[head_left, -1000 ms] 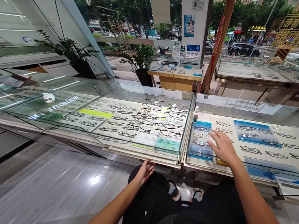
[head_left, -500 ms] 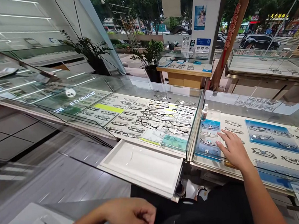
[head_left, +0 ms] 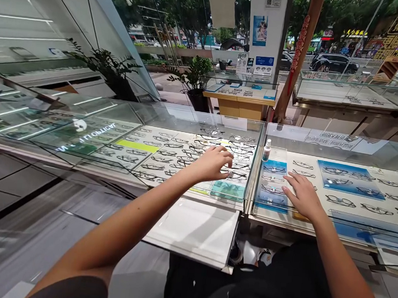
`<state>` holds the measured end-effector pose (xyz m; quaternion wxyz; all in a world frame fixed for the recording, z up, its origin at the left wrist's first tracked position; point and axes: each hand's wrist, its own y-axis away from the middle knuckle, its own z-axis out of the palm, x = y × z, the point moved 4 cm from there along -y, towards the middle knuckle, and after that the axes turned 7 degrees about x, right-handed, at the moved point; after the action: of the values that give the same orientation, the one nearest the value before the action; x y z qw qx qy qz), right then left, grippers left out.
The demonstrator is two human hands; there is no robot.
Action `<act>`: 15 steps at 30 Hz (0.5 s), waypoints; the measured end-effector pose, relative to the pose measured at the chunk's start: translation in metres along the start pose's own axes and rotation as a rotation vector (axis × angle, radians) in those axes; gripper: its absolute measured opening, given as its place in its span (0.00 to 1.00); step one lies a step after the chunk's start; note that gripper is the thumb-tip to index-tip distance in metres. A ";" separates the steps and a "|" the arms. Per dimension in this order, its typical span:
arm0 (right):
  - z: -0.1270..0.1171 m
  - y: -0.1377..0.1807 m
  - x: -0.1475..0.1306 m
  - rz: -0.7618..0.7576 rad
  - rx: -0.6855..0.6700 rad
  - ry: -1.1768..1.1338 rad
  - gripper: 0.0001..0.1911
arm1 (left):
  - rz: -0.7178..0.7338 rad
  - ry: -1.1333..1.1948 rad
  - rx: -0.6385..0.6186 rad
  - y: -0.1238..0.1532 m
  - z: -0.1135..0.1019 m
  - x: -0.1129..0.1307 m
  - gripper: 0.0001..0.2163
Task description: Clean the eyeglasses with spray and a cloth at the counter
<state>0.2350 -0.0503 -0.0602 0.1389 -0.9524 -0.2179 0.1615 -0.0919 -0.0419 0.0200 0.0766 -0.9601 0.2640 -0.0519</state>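
Note:
My left hand point(head_left: 214, 163) reaches out over the left glass display case point(head_left: 169, 186), its fingers curved and thumb apart, with nothing held. Dark-framed eyeglasses point(head_left: 238, 175) lie just beyond its thumb and fingertips; whether they touch, I cannot tell. Several more pairs of eyeglasses sit in rows around and behind that hand, some partly hidden by it. My right hand point(head_left: 303, 195) is at the right display case point(head_left: 272, 212), fingers spread, beside a blue display card point(head_left: 271, 200) with eyeglasses on it. A small white spray bottle point(head_left: 266, 150) stands upright beyond that hand.
A white drawer point(head_left: 196, 230) juts out below the left case, near my lap. A larger blue card point(head_left: 350, 178) with eyeglasses lies on the right. Potted plants point(head_left: 199, 74) and a small wooden-sided display stand point(head_left: 241, 107) are farther back by the window.
My left hand has risen from near my lap and moved forward over the left case's eyeglasses. My right hand stays at the right case. The view has shifted slightly.

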 end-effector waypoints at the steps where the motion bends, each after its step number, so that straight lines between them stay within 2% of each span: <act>1: 0.000 0.000 0.000 -0.003 0.004 -0.001 0.30 | 0.004 0.000 -0.023 -0.006 0.009 -0.007 0.08; 6: 0.001 0.001 0.001 -0.032 0.045 -0.006 0.28 | 0.032 0.049 -0.040 -0.015 0.028 -0.020 0.09; 15: -0.003 0.002 -0.001 -0.007 0.011 -0.014 0.29 | 0.031 0.119 0.065 -0.006 0.031 -0.008 0.08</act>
<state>0.2364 -0.0534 -0.0581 0.1430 -0.9498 -0.2213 0.1688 -0.0915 -0.0293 -0.0100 0.0925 -0.9480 0.2813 -0.1163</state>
